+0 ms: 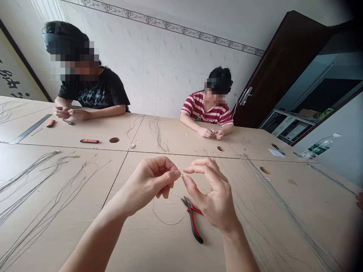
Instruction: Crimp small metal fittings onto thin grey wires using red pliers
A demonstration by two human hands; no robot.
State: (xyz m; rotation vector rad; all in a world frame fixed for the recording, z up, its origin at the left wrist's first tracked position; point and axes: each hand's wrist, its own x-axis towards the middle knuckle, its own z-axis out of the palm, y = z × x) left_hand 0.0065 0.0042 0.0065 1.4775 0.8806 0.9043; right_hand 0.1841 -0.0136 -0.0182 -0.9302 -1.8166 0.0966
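My left hand (150, 181) and my right hand (208, 192) meet above the table, each pinching with thumb and forefinger. Between the fingertips sits a tiny metal piece on a thin cord (167, 219), which loops down onto the table below my hands. Red-handled pliers (194, 221) lie on the table just under my right hand, untouched.
Bundles of thin cords (36, 177) lie spread at the left and other cords (286, 211) run along the right. Two people sit across the table, each with hands on small parts. A red lighter (89, 141), a metal ruler (30, 129), a water bottle (319, 147) and cable holes (114, 140) are farther off.
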